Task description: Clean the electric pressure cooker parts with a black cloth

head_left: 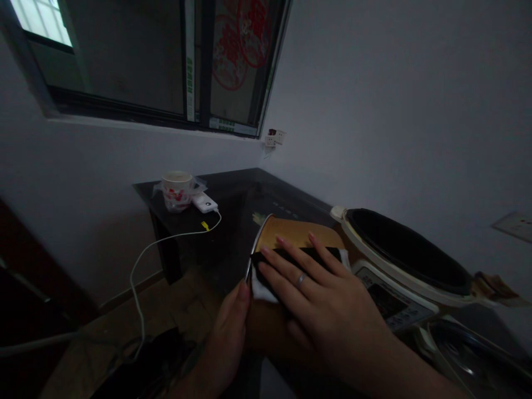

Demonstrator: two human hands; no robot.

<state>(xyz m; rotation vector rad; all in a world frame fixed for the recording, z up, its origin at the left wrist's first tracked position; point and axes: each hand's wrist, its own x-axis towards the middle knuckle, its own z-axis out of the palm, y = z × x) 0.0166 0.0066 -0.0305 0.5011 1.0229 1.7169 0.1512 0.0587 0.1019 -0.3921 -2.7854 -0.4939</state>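
Note:
A gold-coloured cooking pot [307, 228], likely the inner pot of a rice cooker, is tilted on its side in front of me. My left hand [233, 327] grips its metal rim, thumb along the edge. My right hand [320, 293], with a ring on one finger, presses a black and white cloth [261, 285] against the pot's outer wall. Its fingers stretch over the cloth, slightly apart. The pot's lower side is dark and partly hidden by my hands.
Right of the pot stands a white cooker [394, 299] with a dark round opening and control panel. On the black table [233, 194] are a bagged paper cup [177, 191] and a white device [205, 203] with a cable [162, 240]. Wall sockets [274, 138] sit in the corner.

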